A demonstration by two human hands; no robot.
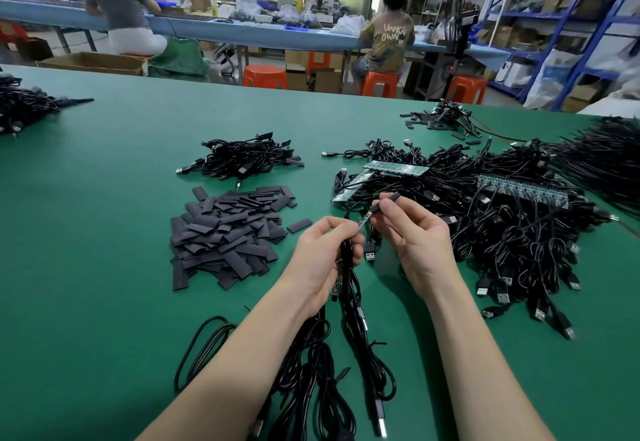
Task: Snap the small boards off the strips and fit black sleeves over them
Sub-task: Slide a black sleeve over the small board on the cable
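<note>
Black cables (349, 371) trail nearest, gripped in the left hand (320, 260), fingers curled round them and a small board (363, 221). Right hand (412, 232) pinches a black sleeve (388, 200) at the board's far end. Loose sleeves (225, 236) heaped left on the green tabletop (104, 232); board strips (394, 168) rest on a cable pile beyond.

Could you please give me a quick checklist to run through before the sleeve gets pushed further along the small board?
1. Left hand grips the cables and the near end of the small board: ok.
2. Right hand pinches the black sleeve at the board's far end: ok.
3. Sleeve in line with the board: ok, as far as can be seen.
4. Board fully snapped clean of its strip: cannot tell, too small.
5. Spare sleeves pile lies left of the hands: ok.
6. Board strips left on the cable heap: ok.
</note>
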